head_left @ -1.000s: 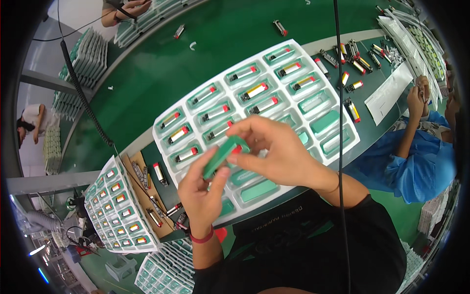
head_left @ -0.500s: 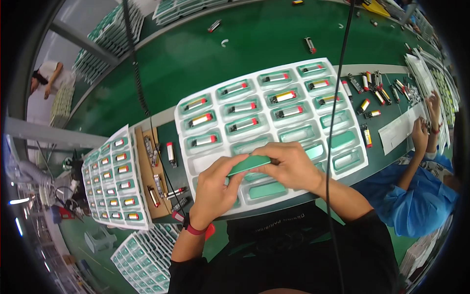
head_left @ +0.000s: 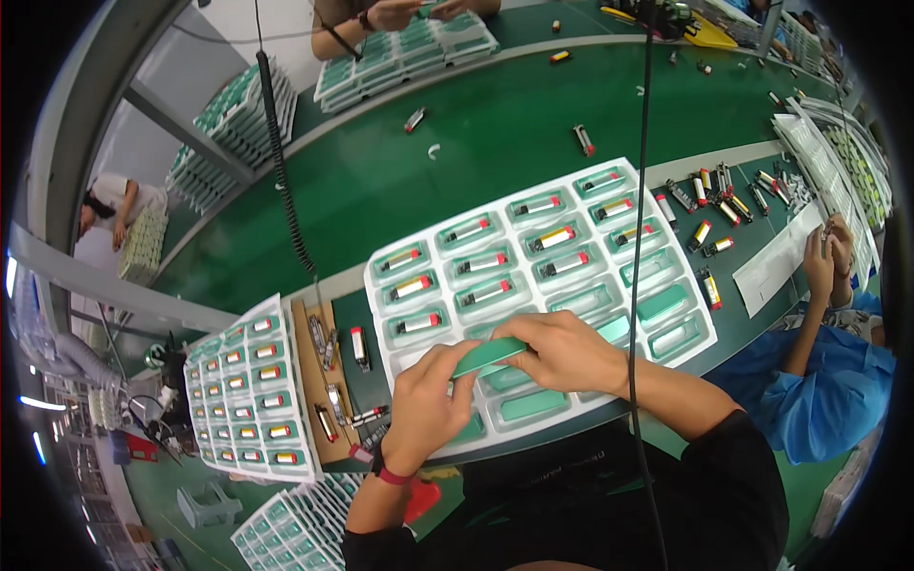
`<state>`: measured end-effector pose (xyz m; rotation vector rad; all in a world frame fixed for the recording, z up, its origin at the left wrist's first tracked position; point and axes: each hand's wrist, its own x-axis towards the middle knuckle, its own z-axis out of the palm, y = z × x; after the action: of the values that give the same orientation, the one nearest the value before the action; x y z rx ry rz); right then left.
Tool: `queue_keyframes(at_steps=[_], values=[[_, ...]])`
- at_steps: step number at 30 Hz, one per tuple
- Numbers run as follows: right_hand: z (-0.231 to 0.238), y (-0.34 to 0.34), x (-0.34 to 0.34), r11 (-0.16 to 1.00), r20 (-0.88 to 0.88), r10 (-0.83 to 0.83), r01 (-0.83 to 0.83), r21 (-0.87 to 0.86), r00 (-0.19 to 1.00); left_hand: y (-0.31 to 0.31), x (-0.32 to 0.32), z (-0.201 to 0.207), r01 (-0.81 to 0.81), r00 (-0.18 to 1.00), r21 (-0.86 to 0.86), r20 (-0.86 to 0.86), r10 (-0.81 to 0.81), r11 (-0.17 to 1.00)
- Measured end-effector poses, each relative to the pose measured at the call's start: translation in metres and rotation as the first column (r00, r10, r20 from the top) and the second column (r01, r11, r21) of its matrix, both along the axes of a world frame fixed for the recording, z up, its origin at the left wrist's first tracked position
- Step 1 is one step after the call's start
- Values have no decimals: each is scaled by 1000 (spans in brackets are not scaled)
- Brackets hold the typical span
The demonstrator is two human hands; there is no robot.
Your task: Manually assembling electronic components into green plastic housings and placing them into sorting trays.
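A smooth green elongated piece, like a plastic shell, is held between both hands. My left hand is closed on its left end with thumb and fingers. At its right end, my right hand pinches it, fingers curled. Both are above the near part of a white compartment tray. Small cylindrical battery-like parts with red ends lie in many of the tray's far compartments. Similar green pieces sit in some near compartments; my hands hide others.
Another filled tray stands at left beside a brown board with loose parts. More loose parts lie right. A black cable hangs across the view. Beyond is a green surface. Co-workers' hands show at top and right.
The view has shifted, so the tray and my hands appear lower. Both hands keep hold of the green shell, its face turned slightly more upward. A co-worker's hands now show at the top.
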<state>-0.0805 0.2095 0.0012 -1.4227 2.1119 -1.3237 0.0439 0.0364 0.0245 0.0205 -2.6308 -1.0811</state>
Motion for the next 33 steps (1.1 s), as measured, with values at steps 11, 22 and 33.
queue_keyframes(at_steps=[11,22,33], values=[[24,-21,18,989,-384,66,-111,-97,921,-34,31,16,-8,999,90,42,4,996],[14,-97,8,984,-286,142,-167,-64,948,-76,31,4,-209,977,410,124,173,888],[-43,-93,10,994,-532,108,-75,83,840,-152,24,-39,-378,850,-416,198,488,827]])
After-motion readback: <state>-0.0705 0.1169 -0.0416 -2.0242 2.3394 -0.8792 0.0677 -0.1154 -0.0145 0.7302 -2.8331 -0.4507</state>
